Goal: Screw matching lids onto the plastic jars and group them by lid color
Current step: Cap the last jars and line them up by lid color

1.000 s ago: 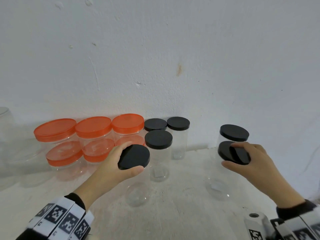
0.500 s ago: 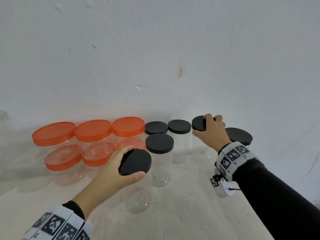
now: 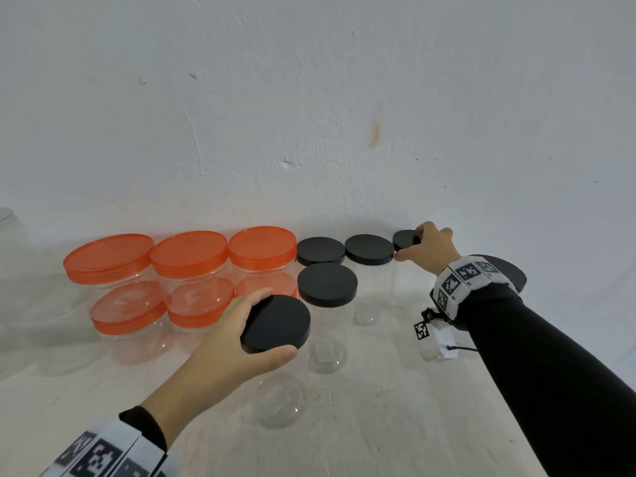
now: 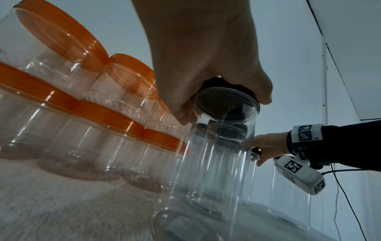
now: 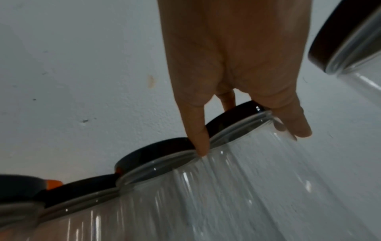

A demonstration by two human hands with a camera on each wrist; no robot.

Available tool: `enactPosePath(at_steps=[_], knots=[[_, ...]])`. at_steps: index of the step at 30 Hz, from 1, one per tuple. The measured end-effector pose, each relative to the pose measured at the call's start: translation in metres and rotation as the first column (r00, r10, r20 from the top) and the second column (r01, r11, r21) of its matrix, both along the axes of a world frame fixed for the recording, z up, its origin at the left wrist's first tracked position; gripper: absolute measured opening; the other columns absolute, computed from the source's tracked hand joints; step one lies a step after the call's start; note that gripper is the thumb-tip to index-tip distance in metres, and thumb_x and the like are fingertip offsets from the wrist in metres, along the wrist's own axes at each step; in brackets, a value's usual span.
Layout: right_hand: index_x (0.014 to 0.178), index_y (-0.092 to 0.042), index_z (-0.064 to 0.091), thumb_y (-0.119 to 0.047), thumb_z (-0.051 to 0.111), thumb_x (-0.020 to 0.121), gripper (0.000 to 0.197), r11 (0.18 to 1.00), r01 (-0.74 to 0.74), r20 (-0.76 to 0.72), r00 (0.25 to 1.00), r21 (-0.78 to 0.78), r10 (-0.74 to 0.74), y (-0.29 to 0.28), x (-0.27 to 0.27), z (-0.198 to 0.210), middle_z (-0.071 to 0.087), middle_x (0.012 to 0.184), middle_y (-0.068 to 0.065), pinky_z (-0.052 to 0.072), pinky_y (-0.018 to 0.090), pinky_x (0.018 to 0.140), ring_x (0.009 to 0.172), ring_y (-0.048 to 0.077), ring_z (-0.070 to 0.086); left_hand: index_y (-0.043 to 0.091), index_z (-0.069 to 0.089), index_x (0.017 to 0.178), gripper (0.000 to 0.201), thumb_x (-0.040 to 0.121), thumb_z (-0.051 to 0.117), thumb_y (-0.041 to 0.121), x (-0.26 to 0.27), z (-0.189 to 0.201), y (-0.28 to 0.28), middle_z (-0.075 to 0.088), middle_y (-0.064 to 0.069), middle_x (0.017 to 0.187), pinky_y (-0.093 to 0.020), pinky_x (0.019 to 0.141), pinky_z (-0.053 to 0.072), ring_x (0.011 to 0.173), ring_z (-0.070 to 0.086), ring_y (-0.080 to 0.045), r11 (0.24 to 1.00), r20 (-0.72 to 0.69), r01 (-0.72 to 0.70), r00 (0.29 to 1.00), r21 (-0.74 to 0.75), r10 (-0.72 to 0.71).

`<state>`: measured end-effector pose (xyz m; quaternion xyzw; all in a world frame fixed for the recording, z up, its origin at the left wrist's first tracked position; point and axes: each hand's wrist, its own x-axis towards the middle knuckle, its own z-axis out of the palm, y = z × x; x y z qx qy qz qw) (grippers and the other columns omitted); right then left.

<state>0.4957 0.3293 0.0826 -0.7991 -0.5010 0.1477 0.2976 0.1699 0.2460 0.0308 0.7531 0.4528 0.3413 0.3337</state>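
Observation:
My left hand grips the black lid of a tall clear jar in front of the orange group; the fingers curl round the lid's rim. My right hand holds the black lid of another clear jar at the wall, beside two black-lidded jars. A third black-lidded jar stands in front of them. Several orange-lidded jars stand in two rows at the left.
One more black-lidded jar stands behind my right forearm, mostly hidden. A large clear jar is at the far left edge. The white wall rises directly behind the jars. The white tabletop lies in front.
My right hand has carried its black-lidded jar from the right side back to the wall, next to the other black-lidded jars. My left hand and its jar have stayed in place.

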Motion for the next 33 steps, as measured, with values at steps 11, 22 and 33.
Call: enactPosePath(at_steps=[11,22,33], knots=[[0.143,-0.01,0.028,-0.004,0.072,0.079,0.078,0.992,-0.097,0.065,0.993,-0.078,0.102,-0.003,0.005,-0.002,0.028,0.136,0.018,0.046,0.042,0.093,0.112,0.039,0.048,0.067,0.031,0.116,0.079,0.046,0.064,0.084,0.0,0.0,0.0,0.035,0.049,0.118,-0.007,0.069,0.046,0.108,0.037,0.027,1.0,-0.049,-0.019,0.999,0.01,0.02],[0.14,-0.013,0.04,-0.031,0.071,0.081,0.069,0.998,-0.068,0.33,0.942,-0.003,0.065,-0.053,0.049,0.018,0.031,0.144,0.015,0.028,0.043,0.108,0.134,0.035,0.025,0.045,0.038,0.134,0.098,0.048,0.061,0.085,0.027,0.041,-0.027,0.037,0.037,0.118,-0.012,0.08,0.036,0.109,0.04,0.007,0.994,-0.346,0.011,0.938,0.111,0.029],[0.133,-0.017,0.043,-0.04,0.074,0.078,0.068,0.995,-0.09,0.075,0.993,-0.035,0.093,-0.089,0.092,-0.009,0.037,0.117,0.002,0.039,0.03,0.077,0.098,0.021,0.049,0.024,0.043,0.136,0.09,0.064,0.066,0.074,0.14,0.086,0.0,0.041,0.015,0.112,-0.011,0.063,0.03,0.095,0.042,-0.003,0.983,-0.537,0.142,0.842,0.118,-0.057]])
